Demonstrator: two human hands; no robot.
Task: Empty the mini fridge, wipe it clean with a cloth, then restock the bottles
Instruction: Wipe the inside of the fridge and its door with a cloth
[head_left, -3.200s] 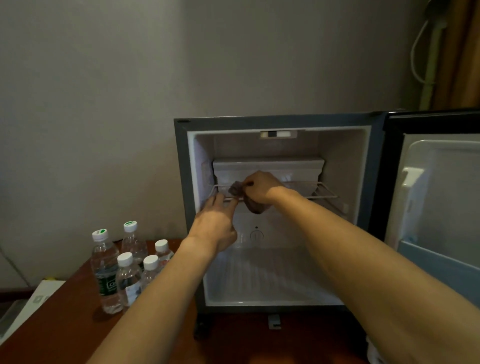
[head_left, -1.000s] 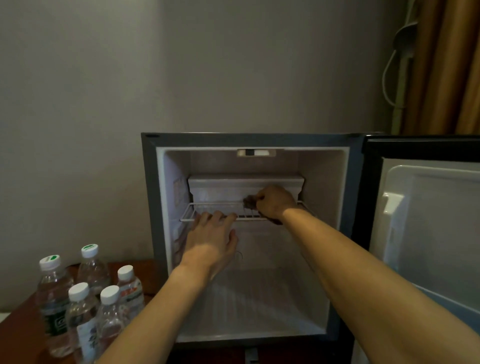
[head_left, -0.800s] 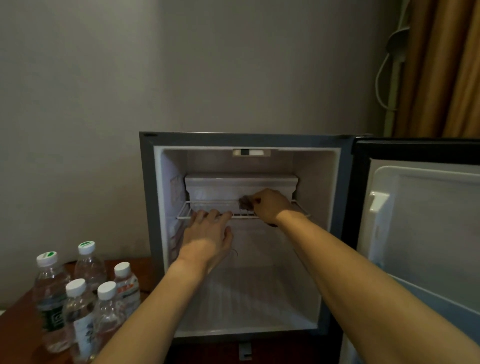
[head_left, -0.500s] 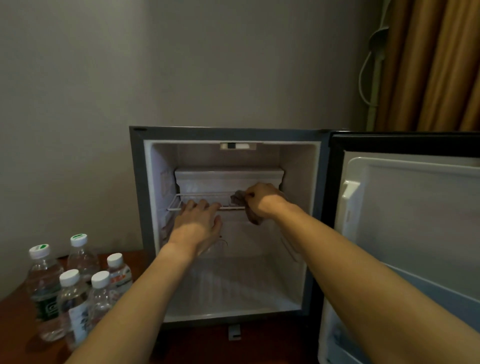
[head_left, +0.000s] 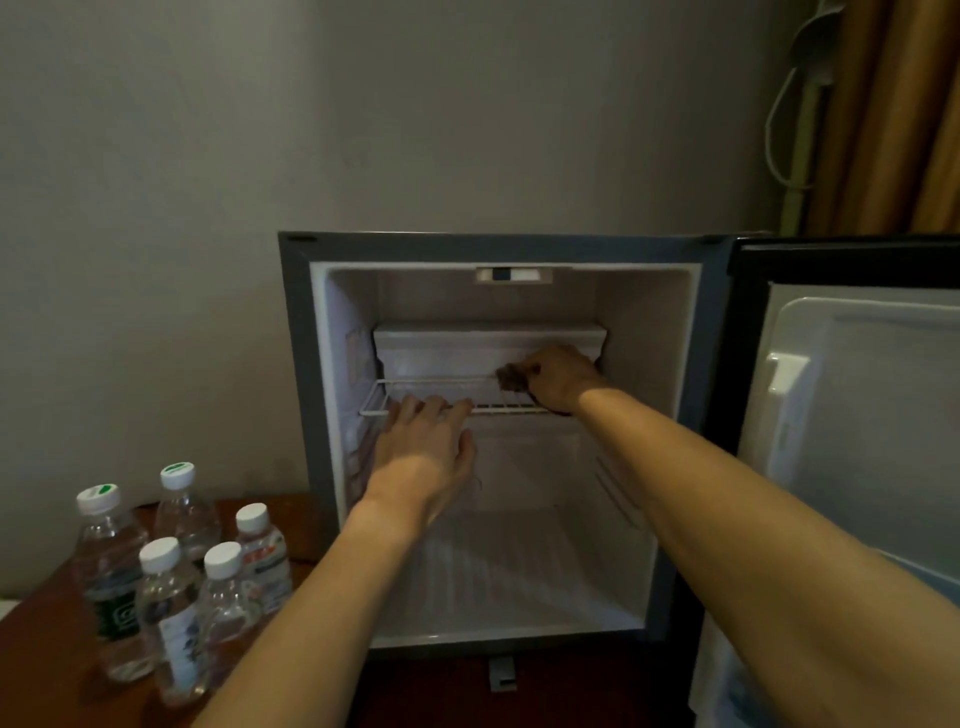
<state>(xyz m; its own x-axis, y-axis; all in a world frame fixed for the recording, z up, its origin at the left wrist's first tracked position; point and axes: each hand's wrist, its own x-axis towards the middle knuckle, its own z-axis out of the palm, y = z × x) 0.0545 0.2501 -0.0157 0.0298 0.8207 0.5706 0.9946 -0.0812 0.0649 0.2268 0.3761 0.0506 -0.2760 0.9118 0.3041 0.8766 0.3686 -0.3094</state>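
My right hand (head_left: 558, 376) has its fingers curled tight round a dark cloth (head_left: 511, 378), pressing it on the far right part of the wire shelf (head_left: 415, 387) inside the mini fridge (head_left: 296, 364). My left hand (head_left: 423, 452) lies palm down, fingers nearly straight, tips resting on the shelf's near rail. Both arms reach forward into the fridge, whose door (head_left: 857, 415) stands open to the right. No bottles are visible inside it. Five bottles (head_left: 176, 577) stand together on the wooden table (head_left: 47, 649), left of the fridge.
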